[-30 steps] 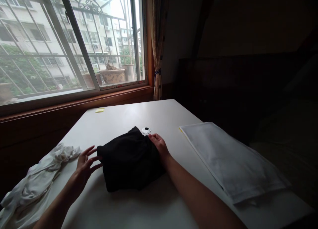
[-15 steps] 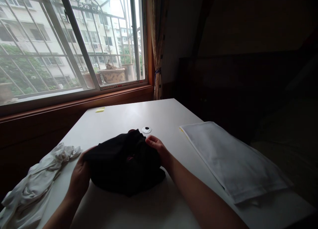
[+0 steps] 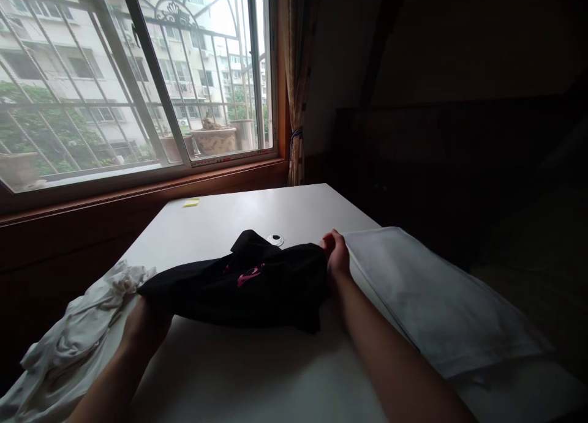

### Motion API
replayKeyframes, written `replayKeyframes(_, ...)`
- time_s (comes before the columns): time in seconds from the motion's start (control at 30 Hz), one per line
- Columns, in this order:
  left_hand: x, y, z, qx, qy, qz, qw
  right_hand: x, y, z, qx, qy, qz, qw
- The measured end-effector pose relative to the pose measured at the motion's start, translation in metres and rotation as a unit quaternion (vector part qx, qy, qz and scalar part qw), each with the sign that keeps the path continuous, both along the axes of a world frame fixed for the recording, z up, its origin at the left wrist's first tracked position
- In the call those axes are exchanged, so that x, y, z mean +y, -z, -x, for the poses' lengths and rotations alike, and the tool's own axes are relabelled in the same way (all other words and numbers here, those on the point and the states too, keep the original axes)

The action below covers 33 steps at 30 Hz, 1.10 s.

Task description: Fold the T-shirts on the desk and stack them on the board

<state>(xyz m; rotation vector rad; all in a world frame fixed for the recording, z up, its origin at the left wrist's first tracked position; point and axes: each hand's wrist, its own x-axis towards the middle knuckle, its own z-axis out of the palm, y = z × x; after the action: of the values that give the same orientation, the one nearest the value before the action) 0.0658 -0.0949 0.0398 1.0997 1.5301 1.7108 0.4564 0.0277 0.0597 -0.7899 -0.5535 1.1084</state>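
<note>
A black garment (image 3: pixel 275 294) with a pink print is stretched sideways between my hands, over the middle of the table. Its exact kind cannot be made out, as it is bunched and dark. My left hand (image 3: pixel 146 322) grips its left end, with the fingers mostly hidden under the cloth. At the right end, my right hand (image 3: pixel 337 254) is closed on the edge, fingers curled around it. A white folded cloth (image 3: pixel 427 300) lies flat on the table, just right of my right hand. Beyond my left hand is a crumpled white cloth (image 3: pixel 78 331).
The white table (image 3: pixel 248 212) has a round cable hole (image 3: pixel 275 240) behind the garment and a yellow sticky note (image 3: pixel 191 202) near its far left corner. A barred window (image 3: pixel 184 74) stands behind, with a tied curtain (image 3: pixel 297 147) at its right.
My right hand has moved right, pulling the black garment wider and flatter. More of its pink print now shows. My left hand has dropped slightly, still holding its end.
</note>
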Motion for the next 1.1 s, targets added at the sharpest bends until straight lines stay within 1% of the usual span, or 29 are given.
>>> replayKeyframes(0.07,-0.001,0.0,0.002,0.0,-0.022,-0.005,1.0,0.001,-0.001,0.003,-0.031,0.037,-0.035,0.998)
replayKeyframes(0.1,-0.003,0.001,0.005,0.015,-0.034,-0.009,0.999,0.0,-0.003,0.006,-0.056,0.03,-0.058,0.996)
replayKeyframes(0.13,-0.004,0.001,0.007,0.046,-0.039,-0.008,0.998,-0.003,-0.005,0.009,-0.09,0.004,-0.081,0.993)
replayKeyframes(0.17,-0.005,0.002,0.01,0.085,-0.046,-0.005,0.995,-0.006,-0.007,0.012,-0.129,-0.044,-0.101,0.985)
replayKeyframes(0.2,-0.005,0.003,0.012,0.123,-0.052,0.002,0.991,-0.01,-0.009,0.016,-0.169,-0.109,-0.117,0.973)
replayKeyframes(0.23,-0.006,0.003,0.012,0.151,-0.055,0.011,0.987,-0.015,-0.01,0.02,-0.207,-0.186,-0.127,0.952)
replayKeyframes(0.27,-0.005,0.004,0.012,0.167,-0.058,0.022,0.984,-0.019,-0.011,0.025,-0.241,-0.266,-0.128,0.925)
replayKeyframes(0.33,-0.005,0.005,0.008,0.169,-0.069,0.037,0.983,-0.028,-0.01,0.032,-0.296,-0.411,-0.105,0.856)
replayKeyframes(0.4,-0.004,0.005,0.002,0.173,-0.083,0.024,0.981,-0.037,-0.011,0.039,-0.322,-0.529,-0.06,0.783)
replayKeyframes(0.43,-0.005,0.004,-0.001,0.206,-0.089,0.008,0.974,-0.041,-0.012,0.041,-0.323,-0.581,-0.035,0.746)
replayKeyframes(0.47,-0.005,0.004,-0.004,0.257,-0.094,-0.011,0.962,-0.045,-0.014,0.043,-0.316,-0.629,-0.014,0.71)
replayKeyframes(0.5,-0.006,0.002,-0.006,0.318,-0.095,-0.033,0.943,-0.048,-0.016,0.045,-0.303,-0.669,0.0,0.678)
replayKeyframes(0.53,-0.007,0.001,-0.007,0.379,-0.092,-0.056,0.919,-0.051,-0.018,0.047,-0.287,-0.695,0.003,0.659)
replayKeyframes(0.57,-0.008,0.0,-0.009,0.429,-0.085,-0.08,0.896,-0.053,-0.02,0.049,-0.276,-0.7,-0.004,0.658)
replayKeyframes(0.6,-0.009,-0.002,-0.01,0.466,-0.077,-0.104,0.875,-0.055,-0.02,0.052,-0.273,-0.682,-0.023,0.678)
replayKeyframes(0.63,-0.011,-0.003,-0.012,0.492,-0.06,-0.129,0.859,-0.055,-0.019,0.055,-0.283,-0.643,-0.049,0.71)
replayKeyframes(0.67,-0.012,-0.003,-0.014,0.511,-0.033,-0.153,0.845,-0.055,-0.017,0.058,-0.308,-0.588,-0.078,0.744)
replayKeyframes(0.7,-0.013,-0.004,-0.017,0.526,0.006,-0.171,0.833,-0.055,-0.012,0.061,-0.346,-0.528,-0.107,0.768)
replayKeyframes(0.73,-0.015,-0.004,-0.02,0.54,0.052,-0.181,0.821,-0.054,-0.006,0.065,-0.395,-0.473,-0.135,0.776)
replayKeyframes(0.77,-0.016,-0.003,-0.023,0.553,0.098,-0.183,0.807,-0.053,0.0,0.068,-0.45,-0.425,-0.16,0.769)
replayKeyframes(0.83,-0.017,-0.002,-0.03,0.576,0.173,-0.167,0.781,-0.051,0.014,0.073,-0.552,-0.351,-0.201,0.729)
replayKeyframes(0.9,-0.016,0.001,-0.035,0.594,0.204,-0.139,0.766,-0.05,0.024,0.077,-0.627,-0.302,-0.22,0.684)
replayKeyframes(0.97,-0.013,0.004,-0.037,0.601,0.221,-0.119,0.759,-0.048,0.029,0.079,-0.672,-0.265,-0.218,0.656)
replayKeyframes(1.0,-0.012,0.005,-0.037,0.6,0.229,-0.114,0.758,-0.048,0.029,0.079,-0.683,-0.248,-0.212,0.653)
replayKeyframes(1.03,-0.01,0.005,-0.036,0.598,0.238,-0.11,0.757,-0.047,0.028,0.078,-0.687,-0.226,-0.205,0.659)
replayKeyframes(1.1,-0.009,0.005,-0.033,0.591,0.253,-0.106,0.758,-0.044,0.023,0.073,-0.674,-0.167,-0.199,0.691)
